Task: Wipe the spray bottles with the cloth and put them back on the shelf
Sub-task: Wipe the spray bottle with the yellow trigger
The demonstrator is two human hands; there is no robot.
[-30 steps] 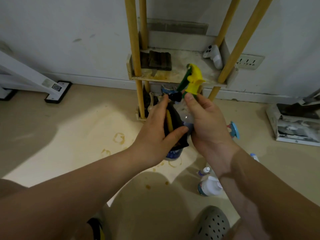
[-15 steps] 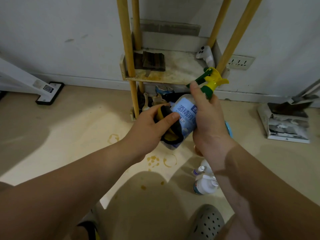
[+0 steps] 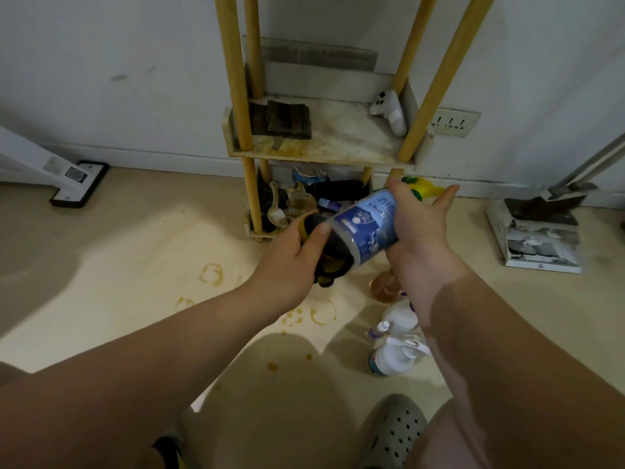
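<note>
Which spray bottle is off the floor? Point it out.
The clear blue-labelled spray bottle with the yellow trigger, tilted in the right hand; the white plastic bottles stand on the beige floor.

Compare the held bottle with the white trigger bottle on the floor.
The blue-label bottle is tilted in the right hand, cloth against its base; the white bottle stands untouched on the floor. The first has a yellow trigger head, the second a white one. Both are spray bottles.
</note>
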